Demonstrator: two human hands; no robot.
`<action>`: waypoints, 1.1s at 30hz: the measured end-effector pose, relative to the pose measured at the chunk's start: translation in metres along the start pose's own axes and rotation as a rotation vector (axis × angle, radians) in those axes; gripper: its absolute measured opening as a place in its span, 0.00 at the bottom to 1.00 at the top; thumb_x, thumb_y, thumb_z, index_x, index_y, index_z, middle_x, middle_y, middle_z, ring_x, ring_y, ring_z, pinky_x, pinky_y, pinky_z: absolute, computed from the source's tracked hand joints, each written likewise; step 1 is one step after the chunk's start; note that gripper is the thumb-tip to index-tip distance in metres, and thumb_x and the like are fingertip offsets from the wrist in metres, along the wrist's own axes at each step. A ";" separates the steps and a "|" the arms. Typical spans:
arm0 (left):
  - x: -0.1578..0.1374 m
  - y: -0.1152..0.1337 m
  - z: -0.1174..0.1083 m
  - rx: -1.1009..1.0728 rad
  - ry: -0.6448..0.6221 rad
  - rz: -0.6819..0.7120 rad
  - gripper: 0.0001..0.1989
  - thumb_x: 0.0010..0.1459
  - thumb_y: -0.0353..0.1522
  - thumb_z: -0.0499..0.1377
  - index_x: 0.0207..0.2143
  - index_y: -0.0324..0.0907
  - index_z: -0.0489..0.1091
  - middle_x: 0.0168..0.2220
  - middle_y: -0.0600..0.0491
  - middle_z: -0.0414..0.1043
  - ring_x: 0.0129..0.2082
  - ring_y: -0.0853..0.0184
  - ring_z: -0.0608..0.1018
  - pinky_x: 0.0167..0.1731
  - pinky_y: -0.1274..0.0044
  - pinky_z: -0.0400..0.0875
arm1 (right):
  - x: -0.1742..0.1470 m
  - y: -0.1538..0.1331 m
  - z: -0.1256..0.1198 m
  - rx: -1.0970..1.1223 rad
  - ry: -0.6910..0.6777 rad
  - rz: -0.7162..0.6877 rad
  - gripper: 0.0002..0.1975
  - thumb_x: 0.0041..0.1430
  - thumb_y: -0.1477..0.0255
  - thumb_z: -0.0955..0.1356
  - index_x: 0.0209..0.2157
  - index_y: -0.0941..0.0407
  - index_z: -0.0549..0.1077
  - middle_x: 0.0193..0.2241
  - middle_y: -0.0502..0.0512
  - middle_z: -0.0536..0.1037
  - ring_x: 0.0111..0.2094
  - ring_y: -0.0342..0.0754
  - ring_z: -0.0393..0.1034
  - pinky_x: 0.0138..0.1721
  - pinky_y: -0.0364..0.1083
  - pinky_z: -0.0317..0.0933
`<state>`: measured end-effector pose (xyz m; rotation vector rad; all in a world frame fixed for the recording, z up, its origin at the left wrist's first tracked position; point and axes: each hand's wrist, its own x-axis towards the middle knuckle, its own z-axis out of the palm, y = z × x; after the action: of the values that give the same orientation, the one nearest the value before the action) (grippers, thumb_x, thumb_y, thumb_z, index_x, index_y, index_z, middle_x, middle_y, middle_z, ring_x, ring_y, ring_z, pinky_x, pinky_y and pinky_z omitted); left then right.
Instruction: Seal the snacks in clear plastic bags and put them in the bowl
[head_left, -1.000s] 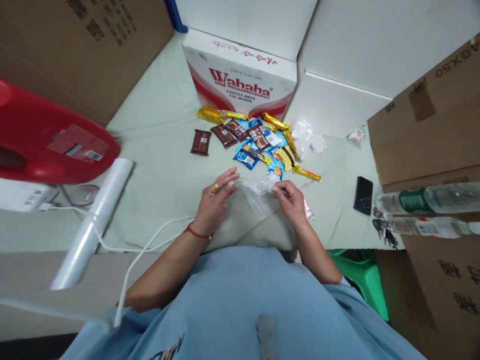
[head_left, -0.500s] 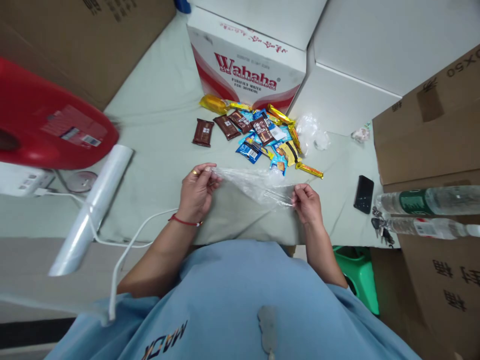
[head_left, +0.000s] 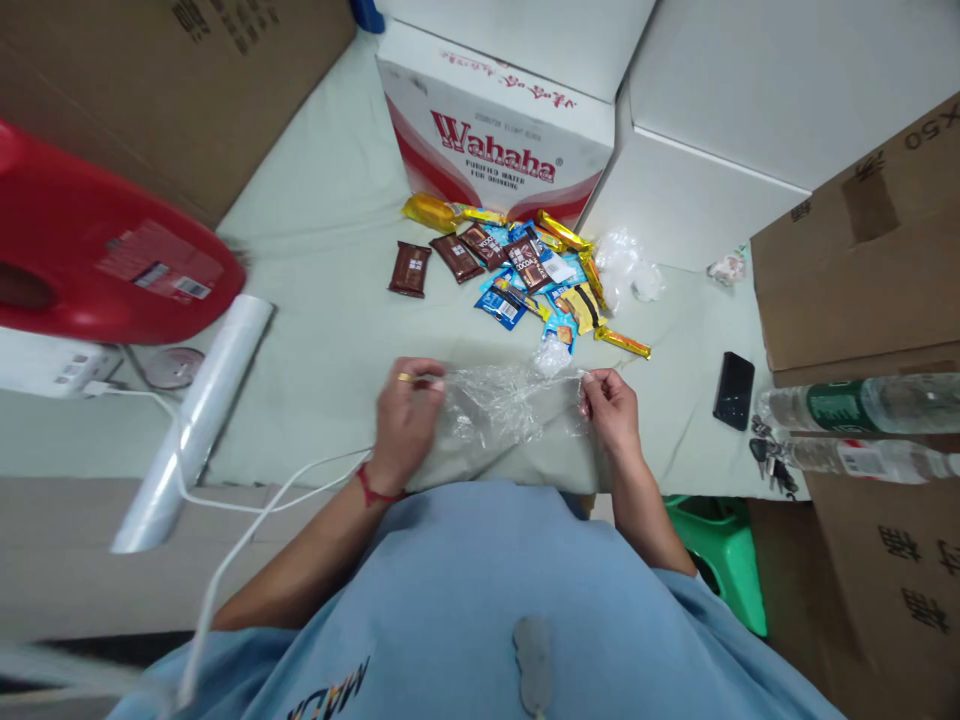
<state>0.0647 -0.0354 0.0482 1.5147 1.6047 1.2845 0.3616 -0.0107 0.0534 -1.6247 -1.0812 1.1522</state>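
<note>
A clear, crinkled plastic bag (head_left: 502, 405) is stretched between my two hands above the near part of the table. My left hand (head_left: 409, 415), with a ring and a red bracelet, pinches its left edge. At the opposite edge, my right hand (head_left: 611, 405) grips the bag between thumb and fingers. Just beyond it lies a pile of wrapped snacks: brown cocoa packets (head_left: 410, 269), blue packets (head_left: 501, 304) and yellow-gold bars (head_left: 622, 342). A small crumpled piece of clear plastic (head_left: 553, 354) sits between the pile and the bag.
Behind the snacks stands a Wahaha carton (head_left: 495, 150), with crumpled plastic (head_left: 626, 268) beside it. To the left are a red jug (head_left: 112, 250), a plastic film roll (head_left: 195, 420) and a white cable (head_left: 225, 507). Rightward lie a phone (head_left: 733, 390), keys (head_left: 772, 465) and bottles (head_left: 862, 405).
My left hand has moved down toward me and turned, lowering the bag's left edge. The bag hangs wider between both hands; my right hand has barely moved.
</note>
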 end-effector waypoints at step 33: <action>0.035 0.015 -0.055 -0.801 -0.001 -0.957 0.06 0.55 0.30 0.63 0.26 0.43 0.69 0.25 0.53 0.76 0.29 0.67 0.82 0.26 0.81 0.81 | 0.015 -0.004 0.011 0.056 -0.233 0.066 0.21 0.50 0.54 0.76 0.39 0.54 0.79 0.25 0.47 0.75 0.20 0.40 0.56 0.22 0.42 0.49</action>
<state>0.0148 -0.0175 0.0889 0.1866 1.2689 1.0985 0.3535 0.0066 0.0516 -1.5204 -1.1368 1.4303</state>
